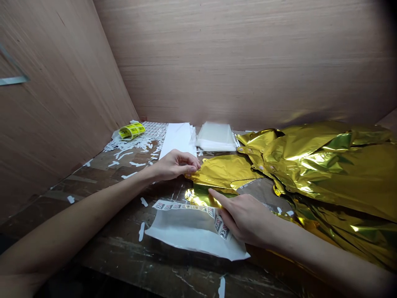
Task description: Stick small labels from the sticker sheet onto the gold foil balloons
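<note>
My left hand (178, 164) pinches the left edge of a flat gold foil balloon (226, 167) between thumb and fingers. On the folded lower part of that foil rests the outstretched index finger of my right hand (248, 215), its thumb held apart and the other fingers partly hidden. Just below lies a curled white sticker sheet (192, 234), with printed CE labels along its upper and right edges. My right hand covers part of its right side. Whether a label sits under the fingertip is not visible.
More gold foil balloons (335, 165) are heaped at the right. Behind my hands lie white paper sheets (177, 138) and a stack of clear plastic bags (216, 136). A yellow label roll (132, 130) sits among white scraps (136, 145). Wooden panels (242, 58) enclose the back and left.
</note>
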A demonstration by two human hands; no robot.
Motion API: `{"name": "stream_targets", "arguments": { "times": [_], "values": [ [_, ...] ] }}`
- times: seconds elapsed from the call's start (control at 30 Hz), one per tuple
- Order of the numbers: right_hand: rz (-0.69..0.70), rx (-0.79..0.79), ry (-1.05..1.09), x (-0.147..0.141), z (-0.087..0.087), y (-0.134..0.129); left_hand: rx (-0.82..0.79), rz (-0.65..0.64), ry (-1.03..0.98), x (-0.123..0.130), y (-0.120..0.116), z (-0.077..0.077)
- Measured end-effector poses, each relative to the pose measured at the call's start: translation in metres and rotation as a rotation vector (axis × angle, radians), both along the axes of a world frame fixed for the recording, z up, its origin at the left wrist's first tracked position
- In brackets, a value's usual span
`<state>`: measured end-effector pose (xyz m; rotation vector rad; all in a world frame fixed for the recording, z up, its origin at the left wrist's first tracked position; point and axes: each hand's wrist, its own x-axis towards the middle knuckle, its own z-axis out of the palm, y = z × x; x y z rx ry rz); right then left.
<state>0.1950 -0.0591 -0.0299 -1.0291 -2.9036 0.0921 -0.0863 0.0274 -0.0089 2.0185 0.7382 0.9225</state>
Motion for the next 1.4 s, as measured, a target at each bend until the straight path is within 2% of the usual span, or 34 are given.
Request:
{"name": "stream_targets", "arguments": {
  "times": [0.13, 0.27, 0.47, 0.63, 0.77, 1.1, 1.4],
  "values": [
    [0.007, 0.033, 0.0, 0.0, -0.002, -0.001, -0.115, -0.036, 0.1, 0.002, -0.003, -0.002],
    [0.027, 0.039, 0.026, 0.0, -0.001, -0.001, -0.18, 0.002, 0.132, 0.005, -0.007, -0.003],
    [0.037, 0.037, 0.033, 0.0, 0.001, -0.002, -0.111, 0.072, 0.174, 0.012, -0.013, -0.006],
    [0.033, 0.025, 0.039, -0.001, 0.003, -0.003, 0.006, 0.131, 0.229, 0.014, -0.017, -0.005],
    [0.033, 0.013, 0.038, -0.002, 0.005, -0.004, 0.066, 0.137, 0.238, 0.014, -0.017, -0.004],
    [0.036, -0.018, 0.037, -0.002, 0.005, -0.004, 0.04, 0.133, 0.273, 0.016, -0.018, 0.001],
    [0.046, -0.001, 0.045, -0.001, 0.005, -0.004, 0.065, 0.138, 0.291, 0.014, -0.017, 0.0]
  ]
}}
